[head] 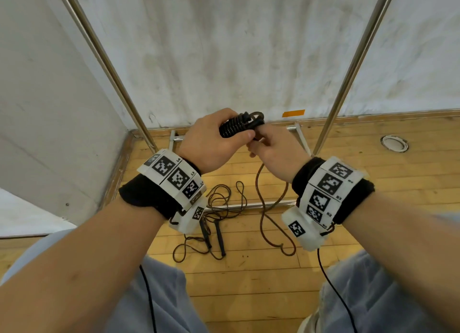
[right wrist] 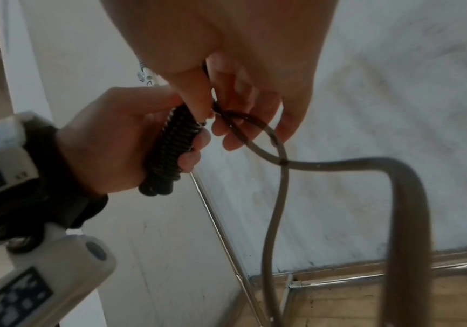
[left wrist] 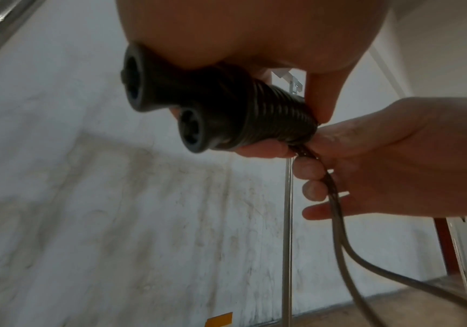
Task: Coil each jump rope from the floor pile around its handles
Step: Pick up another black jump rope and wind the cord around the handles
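My left hand (head: 211, 138) grips two black jump-rope handles (left wrist: 168, 106) held side by side, with dark rope coiled in tight turns around them (head: 234, 128) (right wrist: 170, 150). Right beside it my right hand (head: 271, 143) pinches the loose rope (left wrist: 330, 183) where it leaves the coil. From there the free rope (head: 261, 208) hangs down in a loop to the wooden floor. A second jump rope (head: 216, 220) lies tangled on the floor below my left wrist, its two black handles (head: 214, 235) lying close together.
A metal rack frame surrounds the spot: slanted poles (head: 104, 59) (head: 356, 59) and low floor bars (head: 249, 204). White walls meet in the corner at left. An orange tape strip (head: 293, 113) is on the wall and a round floor fitting (head: 394, 143) lies at right.
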`<state>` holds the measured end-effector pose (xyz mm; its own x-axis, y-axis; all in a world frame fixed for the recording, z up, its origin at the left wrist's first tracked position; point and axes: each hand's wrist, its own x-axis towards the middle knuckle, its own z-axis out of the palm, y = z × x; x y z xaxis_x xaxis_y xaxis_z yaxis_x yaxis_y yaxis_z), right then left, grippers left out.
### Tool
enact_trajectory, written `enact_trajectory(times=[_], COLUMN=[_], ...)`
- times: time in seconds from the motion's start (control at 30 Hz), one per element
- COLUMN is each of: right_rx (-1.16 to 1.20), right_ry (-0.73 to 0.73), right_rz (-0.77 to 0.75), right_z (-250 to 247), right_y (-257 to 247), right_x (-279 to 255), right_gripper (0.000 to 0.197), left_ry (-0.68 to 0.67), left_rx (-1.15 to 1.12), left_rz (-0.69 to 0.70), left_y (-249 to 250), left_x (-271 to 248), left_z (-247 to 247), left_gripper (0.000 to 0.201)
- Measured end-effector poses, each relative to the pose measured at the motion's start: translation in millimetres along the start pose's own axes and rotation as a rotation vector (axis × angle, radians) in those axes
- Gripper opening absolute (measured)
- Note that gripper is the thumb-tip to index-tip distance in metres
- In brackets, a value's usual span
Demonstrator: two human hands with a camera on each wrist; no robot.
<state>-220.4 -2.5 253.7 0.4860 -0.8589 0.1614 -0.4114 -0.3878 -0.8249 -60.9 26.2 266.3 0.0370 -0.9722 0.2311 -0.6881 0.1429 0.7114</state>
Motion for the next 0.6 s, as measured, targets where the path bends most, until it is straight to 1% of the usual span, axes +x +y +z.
enact_trajectory(times=[0.03, 0.1, 0.17, 0.23, 0.27, 0.33, 0.4, 0.47, 0.53, 0.6], right_rx=[-0.041, -0.034, 0.093, 0.246, 0.267, 0.176, 0.010, -0.093, -0.146, -0.284], right_ry=[-0.007, 0.012, 0.010, -0.020, -0.032, -0.044, -0.051, -0.083, -0.140, -0.162], right_rz=[-0.006, 0.006, 0.066, 0.155, 0.182, 0.174, 0.133, 0.155, 0.194, 0.199], right_z=[0.5, 0.1, -0.1, 1.6, 2.7, 4.4, 5.1, 5.8, 7.7, 9.3], right_y=[0.2, 2.7, 4.8, 6.0, 6.6, 7.7, 7.0, 7.0, 5.6, 2.9], right_x=[-1.2, -2.6, -3.4, -2.7, -1.9, 1.0, 3.3, 5.2, 5.0, 4.7], right_gripper=[0.015, 0.027, 0.037, 0.034, 0.032, 0.030, 0.026, 0.022, 0.023, 0.024], left_ry=[-0.003, -0.006, 0.001, 0.009, 0.016, 0.029, 0.032, 0.045, 0.050, 0.033], left_rx=[0.035, 0.100, 0.151, 0.203, 0.228, 0.267, 0.310, 0.376, 0.433, 0.490], left_rz=[0.009, 0.013, 0.004, -0.002, -0.001, -0.001, -0.006, -0.026, -0.062, -0.071], left_y=[-1.5, -4.4, -7.1, -9.3, -10.5, -13.8, -18.8, -24.8, -30.8, -34.9], left_x=[0.4, 1.3, 3.0, 4.4, 4.4, 4.9, 7.3, 10.5, 12.9, 12.9], left_z=[-0.2, 0.6, 2.4, 4.7, 6.7, 10.3, 11.6, 10.1, 7.7, 7.3], left_gripper=[0.029, 0.028, 0.028, 0.029, 0.030, 0.032, 0.035, 0.037, 0.039, 0.041])
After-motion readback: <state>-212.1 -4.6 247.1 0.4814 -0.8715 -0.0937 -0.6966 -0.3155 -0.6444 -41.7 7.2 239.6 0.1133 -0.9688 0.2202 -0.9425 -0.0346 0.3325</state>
